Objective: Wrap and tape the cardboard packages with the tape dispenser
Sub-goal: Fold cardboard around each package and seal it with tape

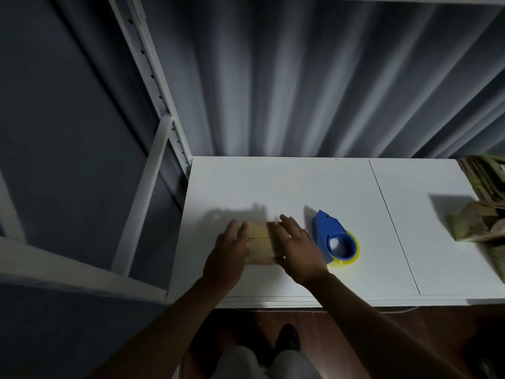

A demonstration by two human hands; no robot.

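Head view: two hands steady a small cardboard package near the table's front-left corner, tape dispenser idle beside it.

Nearest the front edge, the left hand lies against the package's left side and the right hand rests over its right end, fingers of both fairly straight and spread, pinching nothing. A seam shows across the package top; whether tape already covers it is too blurred to tell. The blue tape dispenser, with its yellow roll, lies just right of the right hand, ungripped, so taping appears yet to come. At the table's far-right edge, more folded cardboard waits.
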